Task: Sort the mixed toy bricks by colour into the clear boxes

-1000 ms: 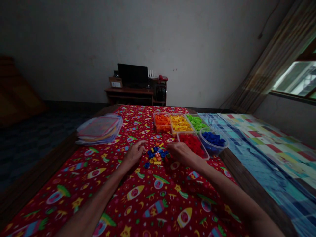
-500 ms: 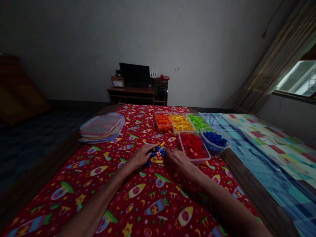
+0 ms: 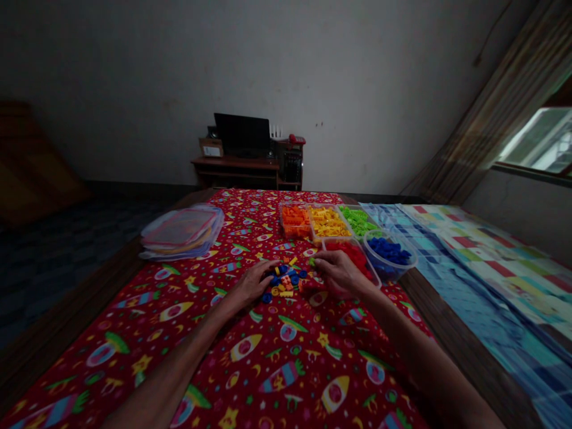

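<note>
A small pile of mixed toy bricks (image 3: pixel 285 280), blue, yellow and orange, lies on the red rocket-print cloth (image 3: pixel 277 357). My left hand (image 3: pixel 252 283) rests at the pile's left edge with curled fingers touching the bricks. My right hand (image 3: pixel 337 271) is lifted a little to the right of the pile, in front of the red brick tub (image 3: pixel 353 253). Its fingers pinch something small and greenish that is too dim to name.
Clear tubs hold sorted bricks: orange (image 3: pixel 295 221), yellow (image 3: pixel 328 223), green (image 3: pixel 358 220), and a round blue one (image 3: pixel 388 253). A stack of clear lids (image 3: pixel 181 232) sits at the left. A patchwork cloth (image 3: pixel 482 262) lies at the right. A desk with a monitor (image 3: pixel 243 152) stands by the wall.
My right hand has risen from the pile and moved right toward the red tub with something small pinched in it. My left hand has stayed at the pile's left edge.
</note>
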The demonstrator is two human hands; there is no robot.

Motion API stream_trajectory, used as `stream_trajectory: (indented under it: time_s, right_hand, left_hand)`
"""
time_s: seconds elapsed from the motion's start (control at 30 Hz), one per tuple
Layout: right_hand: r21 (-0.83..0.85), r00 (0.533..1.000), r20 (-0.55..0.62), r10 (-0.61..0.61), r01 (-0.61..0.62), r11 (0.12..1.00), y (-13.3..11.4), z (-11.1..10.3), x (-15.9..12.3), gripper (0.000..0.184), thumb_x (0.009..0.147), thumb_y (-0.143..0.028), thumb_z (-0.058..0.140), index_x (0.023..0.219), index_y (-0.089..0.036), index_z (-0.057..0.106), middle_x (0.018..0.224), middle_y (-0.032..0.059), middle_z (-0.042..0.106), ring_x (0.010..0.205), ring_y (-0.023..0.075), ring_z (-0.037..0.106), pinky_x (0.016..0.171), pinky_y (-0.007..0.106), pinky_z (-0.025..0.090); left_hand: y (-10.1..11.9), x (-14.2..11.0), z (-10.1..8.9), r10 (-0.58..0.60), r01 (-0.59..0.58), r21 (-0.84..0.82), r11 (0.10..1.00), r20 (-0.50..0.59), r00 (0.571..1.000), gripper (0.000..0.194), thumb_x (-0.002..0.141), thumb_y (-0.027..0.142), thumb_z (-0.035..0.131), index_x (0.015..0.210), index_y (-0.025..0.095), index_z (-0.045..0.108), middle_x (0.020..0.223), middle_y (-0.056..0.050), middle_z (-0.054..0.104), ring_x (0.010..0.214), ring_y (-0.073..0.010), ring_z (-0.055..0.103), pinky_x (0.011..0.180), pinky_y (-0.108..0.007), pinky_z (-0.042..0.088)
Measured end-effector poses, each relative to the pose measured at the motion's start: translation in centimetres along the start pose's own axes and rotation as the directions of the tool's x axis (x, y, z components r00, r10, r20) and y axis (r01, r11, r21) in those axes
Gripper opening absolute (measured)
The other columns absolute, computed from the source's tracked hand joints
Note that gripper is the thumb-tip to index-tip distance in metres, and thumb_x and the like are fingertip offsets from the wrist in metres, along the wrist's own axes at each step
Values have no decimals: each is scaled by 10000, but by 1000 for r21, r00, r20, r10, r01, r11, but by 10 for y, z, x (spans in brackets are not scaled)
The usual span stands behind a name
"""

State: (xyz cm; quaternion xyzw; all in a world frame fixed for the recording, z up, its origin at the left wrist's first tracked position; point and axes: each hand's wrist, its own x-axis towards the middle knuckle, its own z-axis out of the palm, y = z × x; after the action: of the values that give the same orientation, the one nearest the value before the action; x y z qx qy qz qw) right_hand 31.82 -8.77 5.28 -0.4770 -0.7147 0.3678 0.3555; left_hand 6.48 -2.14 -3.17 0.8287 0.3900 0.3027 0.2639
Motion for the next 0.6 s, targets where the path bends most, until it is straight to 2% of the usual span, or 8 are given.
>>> stream_trajectory:
  time_s: [0.1, 0.2, 0.3, 0.4, 0.5, 0.6]
  right_hand:
    - [-243, 988, -144, -55, 19, 970, 5, -31, 7, 236, 841, -277, 479, 818, -156, 680, 714, 15, 664, 630, 127, 581, 575, 213, 411]
    - [-431, 962, -269, -44, -79, 899, 9, -71, 18, 212, 808, -228, 528, 882, -146, 709, 792, 44, 708, 685, 147, 620, 619, 222, 432]
    - [-533, 944, -330, 21, -204, 821, 15, -109, 30, 241, 805, -211, 542, 938, -104, 713, 797, 82, 718, 647, 151, 630, 609, 226, 436]
    - [-657, 925, -379, 40, -299, 692, 27, -140, 42, 258, 816, -211, 543, 960, -89, 719, 781, 105, 720, 659, 159, 638, 638, 232, 437]
    - [-739, 904, -424, 51, -378, 558, 43, -163, 55, 251, 822, -207, 539, 942, -103, 733, 787, 109, 722, 712, 164, 644, 682, 232, 433]
    - [-739, 877, -470, 101, -453, 498, 57, -178, 66, 239, 804, -197, 546, 907, -105, 742, 766, 105, 718, 724, 167, 644, 676, 228, 431]
  left_hand:
    - [-2, 0, 1, -7, 7, 7, 1000, -5, 1000, 429, 799, 248, 493, 1214, 183, 580, 1194, -111, 627, 1049, -234, 609, 895, -399, 502]
    - [-3, -1, 0, 3, -3, 20, 1000, -3, 1000, 427, 813, 270, 485, 1224, 197, 570, 1187, -97, 634, 1051, -228, 608, 909, -392, 495]
    - [-2, -1, -1, 6, -5, 56, 998, -9, 1000, 420, 824, 299, 479, 1224, 209, 572, 1193, -89, 637, 1086, -237, 591, 948, -404, 470]
    - [-2, 0, -2, 0, 1, 87, 996, -6, 1000, 420, 827, 320, 472, 1213, 197, 581, 1206, -103, 630, 1102, -249, 583, 961, -418, 459]
    - [-4, 0, -3, -13, 12, 82, 997, 10, 1000, 439, 830, 353, 464, 1217, 181, 579, 1213, -118, 624, 1103, -256, 583, 959, -422, 460]
    - [-2, 0, -5, -36, 35, 25, 999, 25, 999, 453, 821, 373, 477, 1221, 185, 573, 1203, -113, 629, 1094, -254, 587, 938, -403, 476]
